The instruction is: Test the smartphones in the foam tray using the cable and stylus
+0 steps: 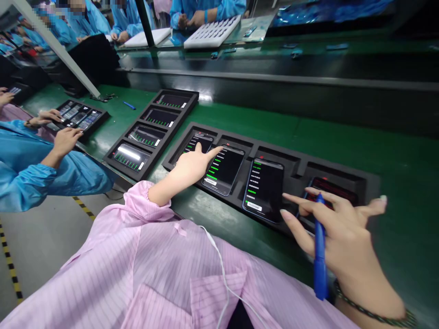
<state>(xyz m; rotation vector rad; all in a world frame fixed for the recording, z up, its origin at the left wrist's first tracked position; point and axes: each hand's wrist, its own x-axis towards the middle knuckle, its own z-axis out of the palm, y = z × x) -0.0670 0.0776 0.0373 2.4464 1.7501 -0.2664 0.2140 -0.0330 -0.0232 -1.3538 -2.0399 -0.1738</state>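
Observation:
In front of me lies a black foam tray (298,176) holding several smartphones, each in its own compartment. My left hand (194,165) is open over the leftmost phone (202,138), partly covering it. Its index finger reaches to the top of the neighbouring phone (226,171), whose dark screen lists green and white lines. My right hand (346,233) has a blue pen (320,256) tucked between its fingers. That hand hovers over the rightmost phone (338,189), with the index fingertip close to the right edge of another lit phone (264,187). Whether the fingertips touch glass I cannot tell.
Left of my tray, a second black tray (164,128) carries several phones showing green bars. A co-worker's hands (65,141) rest at another tray (98,121) further left. A loose blue pen (129,105) lies on the green table. Beyond the raised ledge stands a white tray (209,39).

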